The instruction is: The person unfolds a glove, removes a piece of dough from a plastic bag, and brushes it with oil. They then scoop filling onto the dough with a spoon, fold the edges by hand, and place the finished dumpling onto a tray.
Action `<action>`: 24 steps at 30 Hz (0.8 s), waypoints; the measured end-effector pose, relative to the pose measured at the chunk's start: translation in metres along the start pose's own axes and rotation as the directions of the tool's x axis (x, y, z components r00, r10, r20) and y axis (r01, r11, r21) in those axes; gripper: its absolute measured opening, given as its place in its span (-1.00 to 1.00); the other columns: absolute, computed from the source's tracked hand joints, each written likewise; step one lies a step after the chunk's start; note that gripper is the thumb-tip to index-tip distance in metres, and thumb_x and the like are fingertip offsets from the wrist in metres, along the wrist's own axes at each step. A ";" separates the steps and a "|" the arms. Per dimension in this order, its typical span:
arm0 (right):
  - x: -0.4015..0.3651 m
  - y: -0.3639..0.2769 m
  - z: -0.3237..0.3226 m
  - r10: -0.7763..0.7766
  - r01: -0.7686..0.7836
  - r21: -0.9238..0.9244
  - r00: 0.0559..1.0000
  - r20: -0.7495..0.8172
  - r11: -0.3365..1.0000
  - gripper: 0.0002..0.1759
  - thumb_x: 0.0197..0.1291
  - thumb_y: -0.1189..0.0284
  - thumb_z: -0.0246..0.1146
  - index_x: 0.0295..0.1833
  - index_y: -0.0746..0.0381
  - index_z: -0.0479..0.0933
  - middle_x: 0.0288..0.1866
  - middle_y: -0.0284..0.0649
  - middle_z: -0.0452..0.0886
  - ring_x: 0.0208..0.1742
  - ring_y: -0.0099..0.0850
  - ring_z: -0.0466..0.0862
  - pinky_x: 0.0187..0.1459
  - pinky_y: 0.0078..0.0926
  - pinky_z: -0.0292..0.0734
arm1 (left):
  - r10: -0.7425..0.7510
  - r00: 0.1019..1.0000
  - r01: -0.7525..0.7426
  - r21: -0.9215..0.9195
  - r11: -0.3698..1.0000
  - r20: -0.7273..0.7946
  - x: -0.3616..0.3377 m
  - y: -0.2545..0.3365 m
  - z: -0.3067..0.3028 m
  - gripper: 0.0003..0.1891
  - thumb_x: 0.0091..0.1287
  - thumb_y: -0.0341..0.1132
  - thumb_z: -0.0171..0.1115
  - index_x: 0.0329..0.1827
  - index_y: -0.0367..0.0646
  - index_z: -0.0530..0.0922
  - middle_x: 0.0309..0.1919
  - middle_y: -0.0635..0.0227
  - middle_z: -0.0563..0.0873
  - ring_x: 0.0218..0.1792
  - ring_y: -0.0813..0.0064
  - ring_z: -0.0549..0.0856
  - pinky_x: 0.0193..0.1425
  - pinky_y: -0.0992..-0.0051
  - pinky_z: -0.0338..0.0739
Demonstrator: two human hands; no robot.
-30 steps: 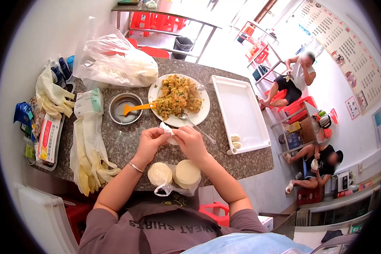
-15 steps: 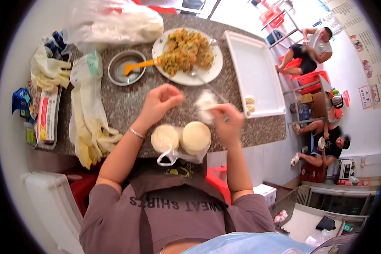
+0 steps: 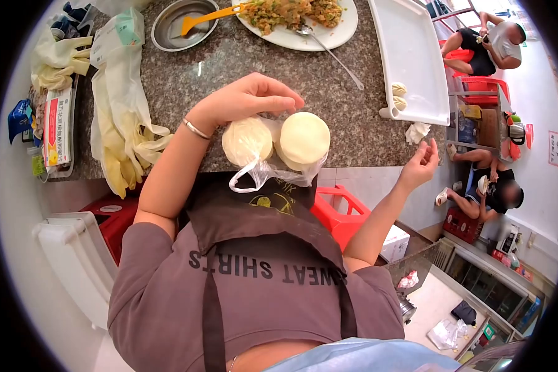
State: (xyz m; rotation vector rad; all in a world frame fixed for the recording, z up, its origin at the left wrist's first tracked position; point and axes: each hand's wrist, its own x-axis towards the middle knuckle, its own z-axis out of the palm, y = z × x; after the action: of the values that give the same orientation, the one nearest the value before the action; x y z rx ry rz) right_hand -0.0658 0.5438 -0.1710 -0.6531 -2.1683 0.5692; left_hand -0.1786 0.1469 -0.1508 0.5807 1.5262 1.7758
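My left hand [image 3: 263,98] hovers above the stone table [image 3: 198,80], just behind two stacks of round dough wrappers. Its fingers are loosely curved with the thumb apart, and nothing is in it. The left stack [image 3: 247,142] is inside a clear plastic bag; the right stack [image 3: 304,139] stands uncovered at the top. My right hand [image 3: 420,162] is at the table's right edge, fingers slightly bent and empty. Right beside its fingertips lies a crumpled white tissue [image 3: 417,132]. A few small folded dumplings [image 3: 399,97] sit in the near end of the white tray [image 3: 415,56].
A plate [image 3: 347,31] of filling with a metal spoon [image 3: 338,59] is at the back, beside a metal bowl [image 3: 161,31] with an orange spatula [image 3: 211,17]. Gloves [image 3: 121,124] lie left. A red stool [image 3: 338,217] stands below. Two people sit at right.
My right hand has moved right to the table edge and let go of the white tissue. My left hand has come closer to the wrappers. The view has shifted, so the plate and bowl appear higher.
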 end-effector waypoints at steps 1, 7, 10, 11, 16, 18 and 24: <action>-0.003 -0.021 0.002 -0.035 0.029 0.157 0.999 0.041 0.987 -0.77 0.32 0.43 0.29 0.03 0.24 0.67 -0.15 -0.26 0.67 -0.25 -0.44 0.64 -0.20 -0.48 0.55 | -0.008 0.999 0.008 -0.019 1.000 0.031 0.000 0.001 -0.001 -0.68 0.46 -0.28 0.17 0.11 -0.33 0.65 -0.05 0.26 0.75 -0.03 0.55 0.69 0.13 0.50 0.56; -0.055 -0.160 0.011 -0.496 0.198 0.528 0.700 0.514 0.826 -0.84 0.16 0.45 0.39 -0.15 0.24 0.70 -0.16 -0.21 0.67 -0.10 -0.31 0.65 -0.05 -0.39 0.53 | -0.030 0.994 0.032 -0.018 0.999 0.102 -0.002 0.002 -0.004 -0.68 0.47 -0.27 0.16 0.09 -0.35 0.66 -0.04 0.26 0.75 -0.04 0.57 0.68 0.12 0.51 0.56; -0.066 -0.171 0.014 -0.462 0.127 0.521 0.667 0.585 0.844 -0.86 0.07 0.48 0.43 -0.22 0.22 0.70 -0.19 -0.21 0.67 -0.10 -0.28 0.64 -0.06 -0.36 0.53 | -0.024 0.994 0.026 -0.010 1.000 0.103 -0.003 0.005 -0.004 -0.67 0.47 -0.27 0.15 0.09 -0.35 0.66 -0.03 0.26 0.75 -0.02 0.57 0.67 0.13 0.50 0.55; -0.067 -0.169 0.014 -0.475 0.178 0.507 0.688 0.548 0.843 -0.86 0.06 0.48 0.44 -0.23 0.21 0.70 -0.20 -0.23 0.67 -0.10 -0.29 0.64 -0.06 -0.35 0.53 | -0.030 0.994 0.029 0.010 1.000 0.106 -0.003 0.007 -0.004 -0.67 0.47 -0.27 0.15 0.08 -0.35 0.66 -0.02 0.26 0.75 -0.01 0.56 0.67 0.14 0.50 0.55; -0.071 -0.169 0.011 -0.529 0.311 0.469 0.714 0.459 0.827 -0.87 0.01 0.52 0.46 -0.28 0.21 0.69 -0.23 -0.27 0.68 -0.14 -0.31 0.65 -0.09 -0.36 0.55 | 0.006 0.990 -0.003 -0.022 1.000 0.143 -0.004 0.008 -0.003 -0.66 0.43 -0.28 0.21 0.14 -0.33 0.63 0.00 0.25 0.74 0.05 0.53 0.66 0.18 0.47 0.54; -0.068 -0.177 0.009 -0.581 0.260 0.597 0.683 0.442 0.759 -0.85 -0.02 0.58 0.47 -0.30 0.25 0.66 -0.24 -0.23 0.68 -0.21 -0.31 0.67 -0.17 -0.40 0.58 | 0.069 0.982 -0.049 -0.112 0.992 0.177 -0.007 0.009 -0.002 -0.59 0.33 -0.32 0.34 0.20 -0.33 0.60 0.06 0.23 0.72 0.09 0.49 0.66 0.21 0.45 0.52; -0.041 -0.226 0.029 -0.701 0.298 0.739 0.641 0.314 0.604 -0.84 -0.02 0.65 0.45 -0.28 0.30 0.65 -0.25 -0.18 0.67 -0.29 -0.35 0.70 -0.25 -0.49 0.61 | 0.302 0.940 -0.268 -0.203 0.942 0.160 -0.006 0.000 -0.003 -0.56 0.27 -0.38 0.38 0.21 -0.33 0.57 0.05 0.22 0.71 0.08 0.48 0.67 0.17 0.48 0.54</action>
State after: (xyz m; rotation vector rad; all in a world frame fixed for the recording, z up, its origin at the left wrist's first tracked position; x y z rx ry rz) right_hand -0.1257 0.3396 -0.0785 0.6475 -2.3202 1.1982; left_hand -0.1772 0.1403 -0.1507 0.8900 1.1833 1.9858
